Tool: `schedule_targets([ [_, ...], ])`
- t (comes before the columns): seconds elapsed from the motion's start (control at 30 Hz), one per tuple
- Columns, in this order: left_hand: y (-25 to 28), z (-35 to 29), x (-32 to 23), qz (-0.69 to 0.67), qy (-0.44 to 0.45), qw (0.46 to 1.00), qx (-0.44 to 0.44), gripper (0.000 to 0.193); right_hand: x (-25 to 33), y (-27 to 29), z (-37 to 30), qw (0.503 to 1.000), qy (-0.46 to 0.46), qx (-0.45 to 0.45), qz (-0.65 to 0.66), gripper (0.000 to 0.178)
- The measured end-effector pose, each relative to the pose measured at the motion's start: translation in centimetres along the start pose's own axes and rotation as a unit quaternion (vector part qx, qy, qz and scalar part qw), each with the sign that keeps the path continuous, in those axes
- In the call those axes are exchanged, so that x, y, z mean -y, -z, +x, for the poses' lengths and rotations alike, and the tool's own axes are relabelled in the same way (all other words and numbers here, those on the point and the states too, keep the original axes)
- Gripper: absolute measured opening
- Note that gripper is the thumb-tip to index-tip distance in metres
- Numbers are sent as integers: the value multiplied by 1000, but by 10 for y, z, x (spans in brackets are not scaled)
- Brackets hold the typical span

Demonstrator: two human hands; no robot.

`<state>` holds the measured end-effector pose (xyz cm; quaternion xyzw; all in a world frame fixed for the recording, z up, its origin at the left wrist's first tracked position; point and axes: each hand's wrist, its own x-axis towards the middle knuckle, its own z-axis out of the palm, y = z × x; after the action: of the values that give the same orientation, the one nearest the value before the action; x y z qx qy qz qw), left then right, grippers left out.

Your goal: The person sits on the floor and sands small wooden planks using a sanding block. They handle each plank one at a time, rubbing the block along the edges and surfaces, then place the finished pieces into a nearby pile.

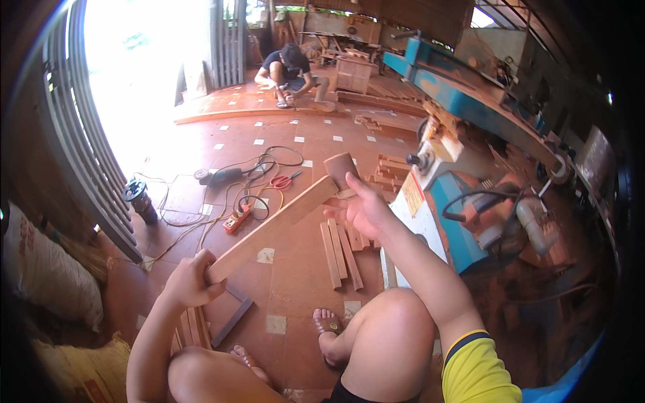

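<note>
A wooden strip (277, 227) is clasped in the left hand (190, 279), a brown piece (341, 170) at its far end in the right hand's fingers (363, 193).

Tiled floor (282, 289), reddish-brown with pale insets. One angle grinder (225, 176), green body, lying with cord. One red-handled cutting tool (285, 181), near the grinder. One red power strip (236, 218). One dark cylindrical tool (139, 199), upright beside a slatted metal gate (84, 134). One whitish sack (50, 265), far left. One large blue machine (457, 80), right. One crouching co-worker (289, 67), behind a long timber (235, 115).
</note>
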<state>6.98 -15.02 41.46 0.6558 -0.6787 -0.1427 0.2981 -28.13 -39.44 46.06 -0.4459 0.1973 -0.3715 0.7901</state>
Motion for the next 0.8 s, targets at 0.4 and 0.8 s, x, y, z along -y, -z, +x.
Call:
schedule_targets([
  [0.4,-52,6,23,82,113,980,141,43,-18,-49,-13,977,32,-14,-210,56],
  [0.8,-61,-17,46,-166,129,968,139,51,-25,-80,-14,996,-9,86,3,50],
])
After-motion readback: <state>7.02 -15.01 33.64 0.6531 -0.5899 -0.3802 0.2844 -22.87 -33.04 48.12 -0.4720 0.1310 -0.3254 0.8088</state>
